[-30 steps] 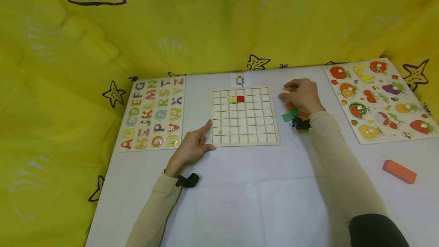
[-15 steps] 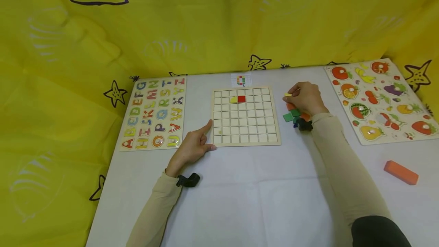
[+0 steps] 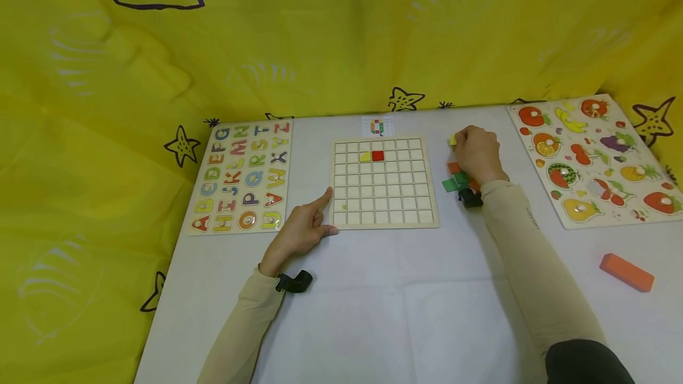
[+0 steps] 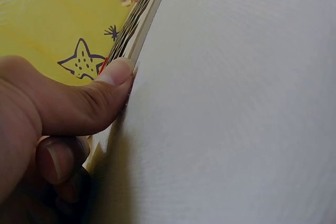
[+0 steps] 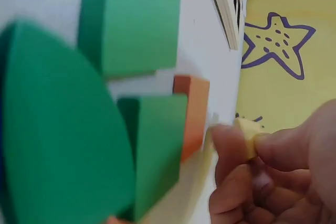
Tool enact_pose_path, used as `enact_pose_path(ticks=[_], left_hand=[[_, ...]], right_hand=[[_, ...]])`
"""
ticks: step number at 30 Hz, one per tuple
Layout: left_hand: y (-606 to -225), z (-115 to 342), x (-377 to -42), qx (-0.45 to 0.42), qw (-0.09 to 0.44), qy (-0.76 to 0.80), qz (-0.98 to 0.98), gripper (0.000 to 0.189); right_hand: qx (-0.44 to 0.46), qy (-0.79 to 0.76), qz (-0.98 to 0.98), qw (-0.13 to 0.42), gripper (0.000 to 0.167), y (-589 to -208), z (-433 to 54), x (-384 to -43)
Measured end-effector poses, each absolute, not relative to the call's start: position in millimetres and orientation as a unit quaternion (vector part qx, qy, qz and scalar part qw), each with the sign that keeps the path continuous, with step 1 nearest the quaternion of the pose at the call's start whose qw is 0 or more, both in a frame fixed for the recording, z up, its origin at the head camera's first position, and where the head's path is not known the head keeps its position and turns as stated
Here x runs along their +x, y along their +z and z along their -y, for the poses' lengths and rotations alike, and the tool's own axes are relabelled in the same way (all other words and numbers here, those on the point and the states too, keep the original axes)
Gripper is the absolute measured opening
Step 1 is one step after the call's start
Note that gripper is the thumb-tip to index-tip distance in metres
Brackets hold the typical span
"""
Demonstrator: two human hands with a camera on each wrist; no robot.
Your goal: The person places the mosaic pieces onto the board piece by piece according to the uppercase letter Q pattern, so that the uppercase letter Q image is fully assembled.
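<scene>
My right hand (image 3: 478, 153) pinches a small yellow tile (image 5: 248, 134) between thumb and fingers, above the white table right of the grid board. Below it lie green tiles (image 3: 450, 185) and an orange tile (image 3: 454, 168), close together; the wrist hides part of the pile. The wooden grid board (image 3: 384, 194) has a yellow rounded tile (image 3: 366, 157) and a red square tile (image 3: 377, 156) side by side in its second row. My left hand (image 3: 301, 230) touches the board's lower left corner, index finger on the left edge, thumb (image 4: 113, 74) on the lower edge.
A card with a coloured tile pattern (image 3: 377, 127) lies behind the board. An alphabet board (image 3: 240, 176) is on the left and a fruit board (image 3: 592, 159) on the right. An orange block (image 3: 626, 272) sits at the front right. A yellow curtain (image 3: 341, 46) hangs behind.
My right hand has turned and closed in on the yellow tile, shifting slightly as it pinches it. The left hand stays at the board's corner. The tiles on the board have not changed.
</scene>
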State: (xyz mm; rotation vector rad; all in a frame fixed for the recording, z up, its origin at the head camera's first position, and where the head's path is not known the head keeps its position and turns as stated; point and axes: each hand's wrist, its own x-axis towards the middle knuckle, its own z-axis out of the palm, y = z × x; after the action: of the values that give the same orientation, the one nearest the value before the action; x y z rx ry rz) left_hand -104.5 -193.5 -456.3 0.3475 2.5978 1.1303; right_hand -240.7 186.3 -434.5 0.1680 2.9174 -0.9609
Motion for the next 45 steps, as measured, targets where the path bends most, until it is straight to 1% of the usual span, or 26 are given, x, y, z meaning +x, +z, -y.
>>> enact_pose_path(ticks=[3,6,10,16,25,28,35,38,45], left_hand=[[-456,193,-104,0.119,0.143,0.392,-0.901,0.091],[-456,193,-104,0.117,0.143,0.393,-0.901,0.091],[-457,193,-104,0.116,0.144,0.394,-0.9,0.091],[-457,193,-104,0.117,0.144,0.396,-0.899,0.092],[-458,193,-105,0.118,0.143,0.392,-0.901,0.091],[-458,193,-105,0.116,0.143,0.392,-0.901,0.091],[-459,193,-105,0.117,0.144,0.394,-0.9,0.091],[-459,194,-106,0.117,0.142,0.396,-0.9,0.092],[-460,193,-106,0.119,0.138,0.396,-0.9,0.091]], right_hand=[[0.048,-0.345,-0.937,0.003,0.033,-437,-185,-240],[0.037,-0.373,-0.927,-0.011,0.029,-439,-183,-240],[0.018,-0.391,-0.92,-0.003,0.027,-440,-181,-240],[-0.007,-0.401,-0.916,0.01,0.03,-439,-177,-239],[-0.041,-0.438,-0.898,-0.024,0.029,-443,-166,-240],[-0.047,-0.445,-0.894,-0.009,0.03,-444,-158,-240],[-0.051,-0.439,-0.895,0.062,0.033,-442,-142,-241],[-0.067,-0.442,-0.891,0.072,0.033,-443,-137,-242],[-0.091,-0.445,-0.888,0.075,0.029,-448,-126,-245]])
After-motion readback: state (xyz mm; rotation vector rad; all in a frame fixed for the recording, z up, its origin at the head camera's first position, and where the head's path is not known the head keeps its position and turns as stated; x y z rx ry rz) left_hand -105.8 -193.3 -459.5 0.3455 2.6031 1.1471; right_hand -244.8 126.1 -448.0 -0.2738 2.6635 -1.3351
